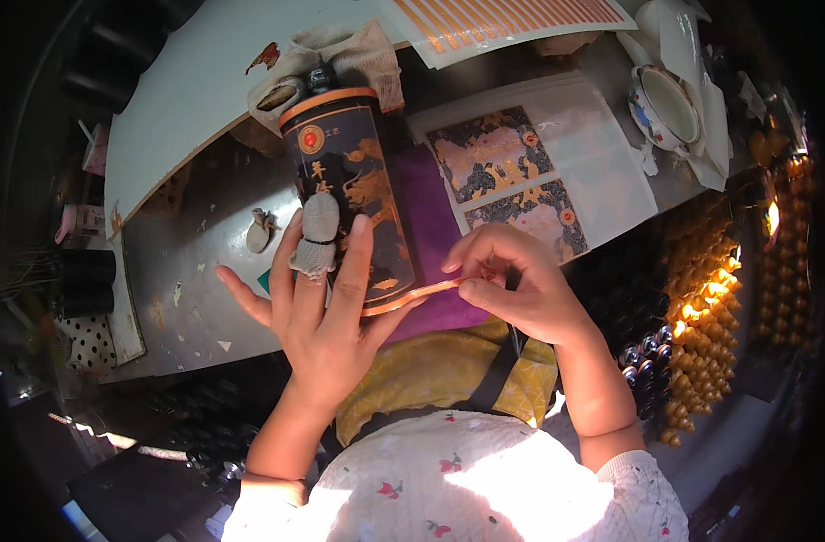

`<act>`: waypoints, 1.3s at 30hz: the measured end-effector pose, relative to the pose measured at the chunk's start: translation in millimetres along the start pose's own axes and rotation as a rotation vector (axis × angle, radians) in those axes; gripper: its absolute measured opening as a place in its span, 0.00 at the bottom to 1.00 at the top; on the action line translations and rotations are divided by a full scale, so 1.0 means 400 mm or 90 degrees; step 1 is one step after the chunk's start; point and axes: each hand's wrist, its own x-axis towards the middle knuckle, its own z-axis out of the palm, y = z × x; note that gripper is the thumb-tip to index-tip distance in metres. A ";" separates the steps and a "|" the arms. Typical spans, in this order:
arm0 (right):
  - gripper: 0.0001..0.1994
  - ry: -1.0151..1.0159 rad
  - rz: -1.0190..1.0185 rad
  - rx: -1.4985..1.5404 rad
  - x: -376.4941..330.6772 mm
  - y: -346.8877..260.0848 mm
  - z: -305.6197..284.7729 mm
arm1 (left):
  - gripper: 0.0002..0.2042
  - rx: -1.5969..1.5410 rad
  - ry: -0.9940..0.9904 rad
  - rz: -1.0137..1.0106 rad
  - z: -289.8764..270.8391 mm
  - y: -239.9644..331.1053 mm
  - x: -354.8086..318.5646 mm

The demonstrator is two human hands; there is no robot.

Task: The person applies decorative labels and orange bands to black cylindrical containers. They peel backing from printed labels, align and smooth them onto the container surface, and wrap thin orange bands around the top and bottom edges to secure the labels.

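A black canister (354, 172) with gold pictures lies on the bench in front of me, its far rim banded in copper colour. My left hand (317, 312) rests against its side with fingers spread. One finger wears a grey cloth pad (319, 230) tied with a dark band. A thin copper-gold strip (426, 291) runs along the canister's near rim and stretches off to the right. Near the rim, my left thumb touches the strip. Thumb and fingers of my right hand (516, 280) pinch its loose end.
Beyond the canister sits a crumpled cloth (367, 59). Printed sheets (525, 217) lie on the right, below a sheet of copper strips (512, 23). An enamel bowl (665, 108) stands at far right. Another cloth pad (261, 233) is on the bench. Gold knobbed pieces (706, 343) fill the right side.
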 end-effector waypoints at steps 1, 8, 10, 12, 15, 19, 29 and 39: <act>0.05 -0.002 0.002 0.002 0.000 -0.006 -0.002 | 0.44 -0.010 -0.001 -0.021 0.004 -0.008 -0.012; 0.07 0.015 0.022 0.099 -0.001 0.011 0.021 | 0.48 -0.314 0.009 -0.125 0.101 -0.075 -0.100; 0.08 0.018 0.052 0.154 -0.001 0.011 0.026 | 0.46 -0.277 -0.005 -0.125 0.103 -0.067 -0.108; 0.08 0.052 0.056 0.208 -0.006 0.022 0.033 | 0.46 -0.326 -0.023 -0.152 0.098 -0.051 -0.139; 0.10 0.064 0.054 0.213 -0.010 0.019 0.033 | 0.46 -0.372 -0.005 -0.168 0.086 -0.006 -0.189; 0.11 0.045 0.031 0.086 -0.015 0.004 0.031 | 0.50 -0.280 -0.019 -0.085 0.072 0.012 -0.199; 0.07 0.010 -0.027 -0.169 0.001 -0.048 0.001 | 0.45 -0.172 0.065 -0.038 0.059 -0.034 -0.054; 0.07 0.045 0.051 0.053 -0.011 -0.010 0.041 | 0.42 -0.309 0.025 -0.138 0.099 -0.063 -0.110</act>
